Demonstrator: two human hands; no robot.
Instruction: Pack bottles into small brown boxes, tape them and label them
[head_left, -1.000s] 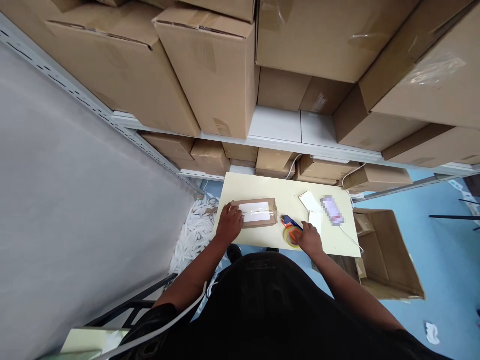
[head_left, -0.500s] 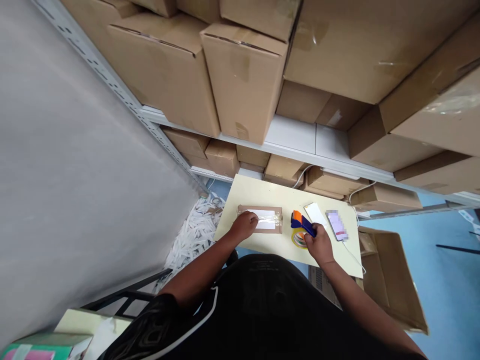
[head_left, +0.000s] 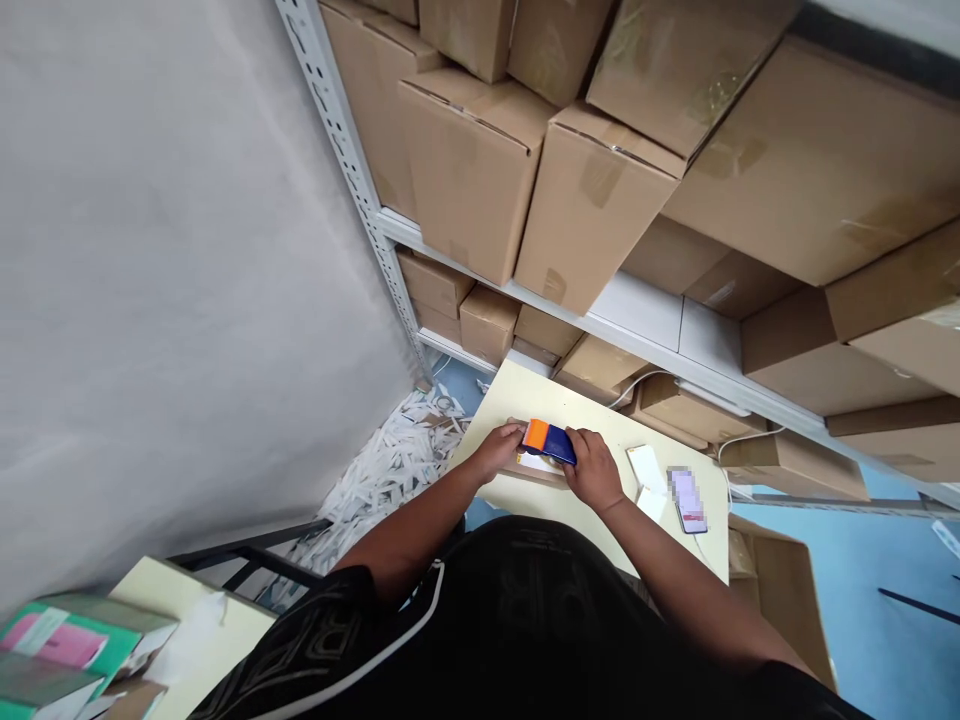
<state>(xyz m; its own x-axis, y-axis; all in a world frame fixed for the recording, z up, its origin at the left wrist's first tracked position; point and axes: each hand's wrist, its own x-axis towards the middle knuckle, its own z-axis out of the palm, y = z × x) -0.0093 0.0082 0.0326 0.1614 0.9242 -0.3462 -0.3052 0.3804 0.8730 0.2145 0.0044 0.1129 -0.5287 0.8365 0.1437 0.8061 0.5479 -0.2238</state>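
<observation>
My right hand [head_left: 595,470] is closed round the handle of a blue and orange tape dispenser [head_left: 551,442]. The dispenser lies across a small cardboard box [head_left: 546,478] with a white label, covering much of it; its tape roll is mostly hidden underneath. At the box's left end, my left hand [head_left: 496,452] has its fingers closed on the edge, close to the dispenser's orange front. Both hands are over the pale yellow table [head_left: 622,500].
White cards [head_left: 645,466] and a phone [head_left: 688,500] with a cable lie on the table's right side. Shelves of cardboard boxes [head_left: 472,170] rise behind. Shredded paper [head_left: 390,455] covers the floor at left, and an open carton [head_left: 784,580] stands at right.
My right hand has brought the tape dispenser left from the table onto the box. My left hand has shifted to the box's left end. The view has swung left.
</observation>
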